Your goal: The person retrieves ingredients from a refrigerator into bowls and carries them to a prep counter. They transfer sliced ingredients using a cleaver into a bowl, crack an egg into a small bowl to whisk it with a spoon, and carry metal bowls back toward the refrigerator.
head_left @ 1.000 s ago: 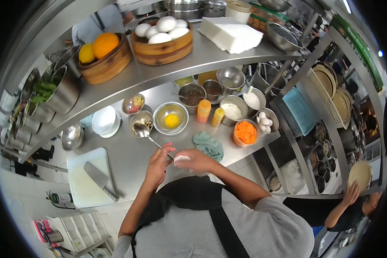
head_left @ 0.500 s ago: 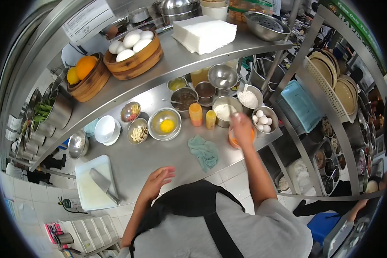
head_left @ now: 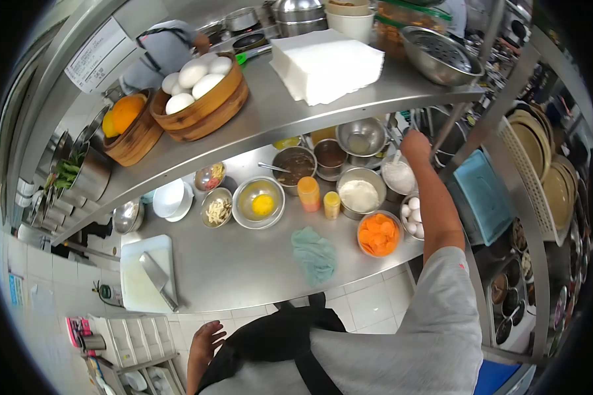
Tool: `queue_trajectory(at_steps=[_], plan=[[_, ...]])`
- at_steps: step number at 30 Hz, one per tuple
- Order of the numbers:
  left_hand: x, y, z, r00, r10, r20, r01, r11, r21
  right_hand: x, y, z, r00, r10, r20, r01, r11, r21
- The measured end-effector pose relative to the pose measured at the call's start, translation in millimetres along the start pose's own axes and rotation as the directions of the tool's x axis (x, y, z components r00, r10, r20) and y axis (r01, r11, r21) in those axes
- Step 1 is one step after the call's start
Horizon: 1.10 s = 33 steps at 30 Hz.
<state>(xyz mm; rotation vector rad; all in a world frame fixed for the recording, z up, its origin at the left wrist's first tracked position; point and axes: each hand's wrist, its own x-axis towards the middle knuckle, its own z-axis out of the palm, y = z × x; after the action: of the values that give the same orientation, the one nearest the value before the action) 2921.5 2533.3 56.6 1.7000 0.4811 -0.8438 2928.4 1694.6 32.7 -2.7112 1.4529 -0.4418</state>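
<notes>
The steel counter (head_left: 244, 270) carries the work, with a long shelf (head_left: 260, 99) above its far side. At the person's right, a tall metal pot (head_left: 433, 120) stands beyond a container of white powder (head_left: 398, 178), near the shelf's post (head_left: 489, 43). The person's right arm (head_left: 438, 197) stretches over the bowl of eggs (head_left: 402, 216) towards that pot. Nearer the middle, a tub of orange slices (head_left: 379, 234) stands to the right of a green cloth (head_left: 313, 255), while a metal bowl (head_left: 280, 218) with a raw yolk (head_left: 263, 205) in it sits farther left.

The right hand (head_left: 415, 146) is at the near side of the tall pot, beside the powder. Its fingers point away and are mostly out of sight, so whether they pinch anything cannot be told. The left hand (head_left: 205, 342) hangs off the counter's near edge, fingers loosely spread and slightly bent, with nothing seen in it.

For a clean reach, the forearm is best kept high over the eggs and the wrist out of the powder. A small, steady movement beside the post would avoid knocks, and drawing back along a raised path would spare the bowls.
</notes>
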Motion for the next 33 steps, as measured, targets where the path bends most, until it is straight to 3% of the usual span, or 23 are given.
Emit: queue_trajectory(at_steps=[9,10,12,13,14,15,16,17,18,19,20,21,22,23,24,25,27,28,30,33], plan=[[-5.8,4.8,-10.7,1.0,0.011,-0.016,-0.011,0.999,-0.032,37.1,11.7,47.4,0.995,-0.077,0.063,0.081,0.994,-0.068],[-8.4,11.8,-6.5,1.0,0.01,-0.024,-0.011,0.999,-0.031,41.9,15.1,46.6,0.982,-0.179,0.059,0.185,0.973,-0.136],[-3.6,18.2,-3.8,1.0,0.024,-0.008,-0.024,1.0,0.007,54.3,40.3,48.0,0.813,-0.577,0.076,0.535,0.689,-0.49],[-4.4,19.6,-5.6,0.999,0.03,-0.027,-0.03,0.999,0.012,54.2,49.8,43.1,0.775,-0.63,0.04,0.566,0.666,-0.486],[-2.0,22.6,-3.0,0.998,0.05,-0.029,-0.048,0.997,0.065,44.6,49.7,26.5,0.812,-0.583,-0.033,0.557,0.79,-0.258],[-1.2,31.7,3.7,0.997,0.062,-0.035,-0.057,0.991,0.117,13.6,34.4,6.5,0.909,-0.412,-0.067,0.415,0.877,0.244],[-4.9,50.8,12.1,0.995,0.098,0.003,-0.096,0.967,0.236,-32.4,3.7,-21.3,0.981,-0.153,0.121,-0.023,0.525,0.851],[-6.6,67.5,20.6,0.991,0.129,0.025,-0.13,0.927,0.353,-89.2,-39.9,-49.8,0.974,-0.11,0.196,-0.164,0.243,0.956],[0.4,75.3,24.3,0.96,0.261,0.101,-0.277,0.835,0.476,-142.7,-80.3,-74.3,0.961,-0.111,0.253,-0.247,0.064,0.967],[14.7,73.9,26.1,0.882,0.429,0.195,-0.467,0.737,0.488,-190.3,-125.2,-92.0,0.954,-0.151,0.26,-0.262,0.005,0.965],[12.6,87.2,39.5,0.867,0.455,0.203,-0.498,0.766,0.406,-237.6,-171.2,-102.2,0.933,-0.182,0.31,-0.313,0.013,0.95],[7.3,104.3,53.6,0.822,0.526,0.218,-0.561,0.685,0.465,-272.8,-203.0,-96.3,0.913,-0.204,0.354,-0.357,0.022,0.934],[3.9,119.1,64.1,0.702,0.647,0.297,-0.689,0.514,0.51,-293.0,-214.3,-58.6,0.776,-0.568,0.274,-0.413,-0.129,0.902],[7.0,127.2,71.4,0.568,0.732,0.376,-0.781,0.336,0.526,-330.5,-249.8,-54.7,0.709,-0.582,0.399,-0.598,-0.195,0.778],[3.0,135.8,77.6,0.548,0.718,0.43,-0.803,0.307,0.512,-361.2,-278.7,-41.2,0.602,-0.645,0.471,-0.727,-0.199,0.657],[3.9,140.7,76.7,0.493,0.718,0.49,-0.809,0.172,0.562,-392.3,-304.3,-37.7,0.488,-0.68,0.547,-0.848,-0.223,0.48],[10.5,143.0,70.6,0.381,0.682,0.625,-0.795,-0.104,0.598,-443.2,-342.4,-18.1,0.342,-0.752,0.563,-0.933,-0.199,0.301],[19.4,137.7,59.9,0.451,0.62,0.642,-0.761,-0.109,0.64,-456.7,-356.0,-26.3,0.254,-0.781,0.57,-0.967,-0.216,0.135],[37.0,122.0,31.8,0.454,0.65,0.61,-0.693,-0.173,0.7,-472.7,-390.9,-47.5,0.081,-0.85,0.521,-0.955,-0.216,-0.203],[59.8,109.7,-27.5,0.404,0.717,0.568,-0.659,-0.202,0.724,-487.9,-443.5,-88.1,-0.006,-0.829,0.559,-0.944,-0.18,-0.278]])
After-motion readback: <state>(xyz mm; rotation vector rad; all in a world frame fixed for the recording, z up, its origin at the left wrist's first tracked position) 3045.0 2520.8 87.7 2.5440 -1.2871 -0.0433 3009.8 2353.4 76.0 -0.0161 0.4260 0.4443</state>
